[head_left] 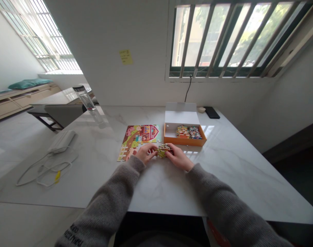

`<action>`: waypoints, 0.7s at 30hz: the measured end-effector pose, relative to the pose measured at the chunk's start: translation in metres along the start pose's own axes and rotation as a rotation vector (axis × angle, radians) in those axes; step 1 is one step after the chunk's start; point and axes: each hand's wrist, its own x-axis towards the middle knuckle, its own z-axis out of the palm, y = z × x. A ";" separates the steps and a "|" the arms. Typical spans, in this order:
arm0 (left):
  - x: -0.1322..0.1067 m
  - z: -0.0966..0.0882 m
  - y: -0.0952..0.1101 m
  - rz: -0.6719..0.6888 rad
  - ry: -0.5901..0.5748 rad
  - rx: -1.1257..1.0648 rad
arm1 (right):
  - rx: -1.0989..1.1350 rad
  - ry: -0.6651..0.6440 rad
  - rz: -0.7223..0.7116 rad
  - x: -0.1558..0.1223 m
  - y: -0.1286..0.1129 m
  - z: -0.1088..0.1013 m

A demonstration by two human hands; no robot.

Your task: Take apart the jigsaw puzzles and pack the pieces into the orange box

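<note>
Between my two hands is a small stack of jigsaw puzzle pieces [162, 151], yellow-green on the near side. My left hand [146, 153] grips its left side with thumb and fingers, and my right hand [179, 157] closes on its right side. Just beyond and left of my left hand lies a partly joined farm-scene jigsaw puzzle [143, 133] with a red barn; my hand hides part of its near right area. Behind my hands an orange box [184, 141] stands with its white lid raised, holding more stacked puzzle pieces [189, 132] on its right side.
A black phone [212, 112] and a small round white object [201, 109] lie behind the box. At the table's far left edge stands a clear bottle [85, 98]. A white power strip [62, 141] with a looped cable [43, 171] lies on the left.
</note>
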 end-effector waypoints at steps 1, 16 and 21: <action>0.000 0.001 0.000 -0.003 0.004 -0.013 | -0.007 0.000 0.003 0.000 -0.001 -0.001; -0.005 0.012 0.006 0.003 -0.031 0.011 | -0.153 -0.097 -0.162 -0.007 -0.008 0.005; 0.009 0.000 0.002 0.007 0.096 0.351 | -0.234 -0.093 -0.137 -0.007 -0.004 0.004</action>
